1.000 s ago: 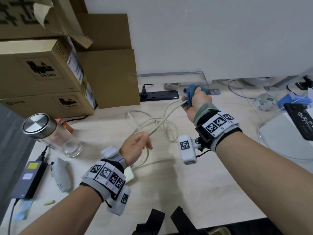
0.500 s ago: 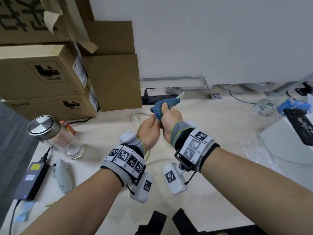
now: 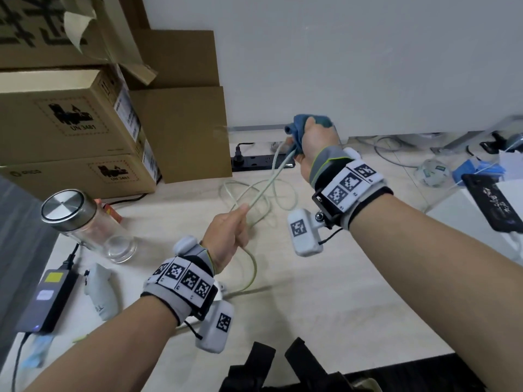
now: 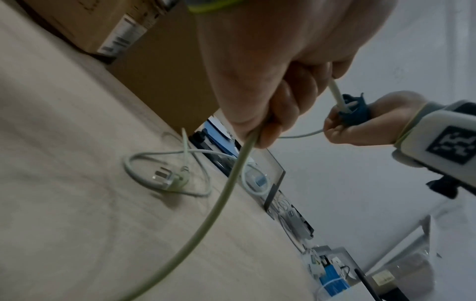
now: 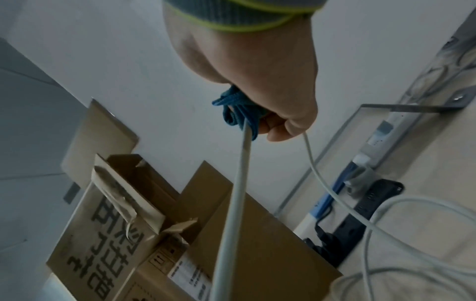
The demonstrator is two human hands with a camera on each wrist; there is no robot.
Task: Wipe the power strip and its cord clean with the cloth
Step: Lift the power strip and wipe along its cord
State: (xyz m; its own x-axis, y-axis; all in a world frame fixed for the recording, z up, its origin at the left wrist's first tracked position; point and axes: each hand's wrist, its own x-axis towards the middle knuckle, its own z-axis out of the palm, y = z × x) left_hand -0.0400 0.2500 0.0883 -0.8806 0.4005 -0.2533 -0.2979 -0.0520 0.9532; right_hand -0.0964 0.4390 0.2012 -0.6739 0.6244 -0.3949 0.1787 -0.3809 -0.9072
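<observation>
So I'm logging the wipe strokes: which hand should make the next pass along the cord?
Probably the right hand: it already grips the blue cloth wrapped round the cord. The left hand only pinches the cord, holding that stretch taut.

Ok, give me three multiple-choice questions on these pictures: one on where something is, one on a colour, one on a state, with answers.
1. Where does the round steel-lidded glass jar stand?
A. on the pale wooden desk, before the stacked cardboard boxes
B. on top of the boxes
C. on the floor

2. What colour is the bunched cloth?
A. red
B. blue
C. yellow

3. How is the pale white cord held?
A. lying loose, untouched
B. by one hand only
C. drawn straight between both hands

Answers: 1 A, the jar sits on the desk at the boxes' foot. 2 B, blue shows in the right hand. 3 C, the left hand grips one end of the straight span and the right wraps the cloth around the other.
</observation>
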